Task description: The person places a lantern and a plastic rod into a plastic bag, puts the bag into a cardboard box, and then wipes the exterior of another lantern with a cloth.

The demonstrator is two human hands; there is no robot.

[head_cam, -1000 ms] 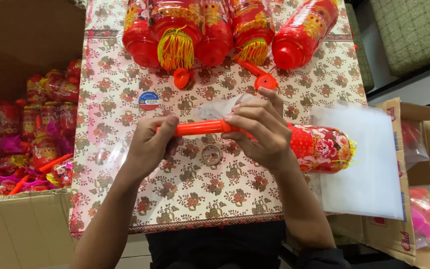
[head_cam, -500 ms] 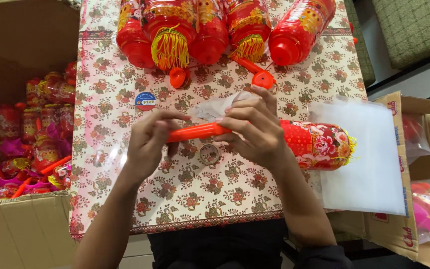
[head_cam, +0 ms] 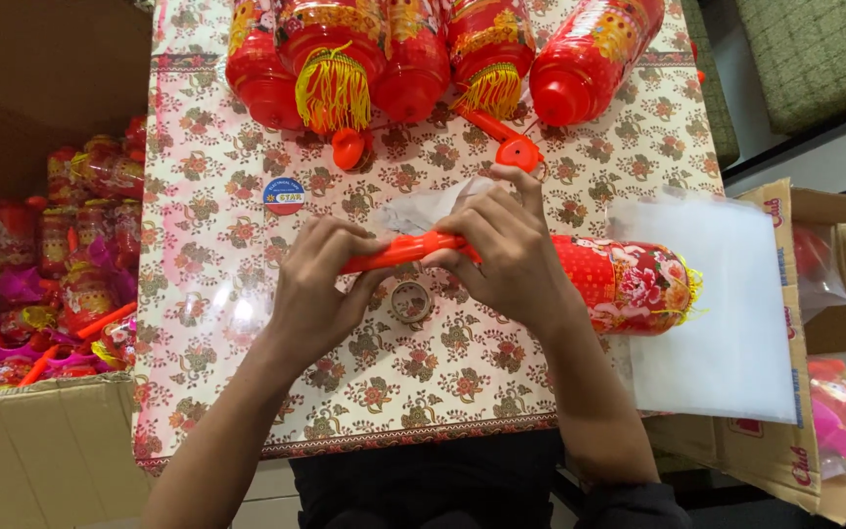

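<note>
Both hands hold one orange plastic stick (head_cam: 399,252) over a flower-patterned tabletop (head_cam: 198,323). My left hand (head_cam: 320,289) pinches its left end. My right hand (head_cam: 506,255) grips its right part, where it joins a red lantern (head_cam: 634,284) with flower print and a yellow fringe lying on its side. A crumpled clear plastic bag (head_cam: 423,208) sits under my right fingers. A small tape roll (head_cam: 410,301) lies just below the stick.
Several red lanterns (head_cam: 413,59) with yellow tassels lie along the far edge. A stack of clear bags (head_cam: 717,313) lies at right. An open cardboard box (head_cam: 41,255) at left holds several packed lanterns. Another box (head_cam: 834,392) stands at right.
The orange stick has tilted slightly, its left end lower. My hands have shifted a little on it; the lantern stays in place.
</note>
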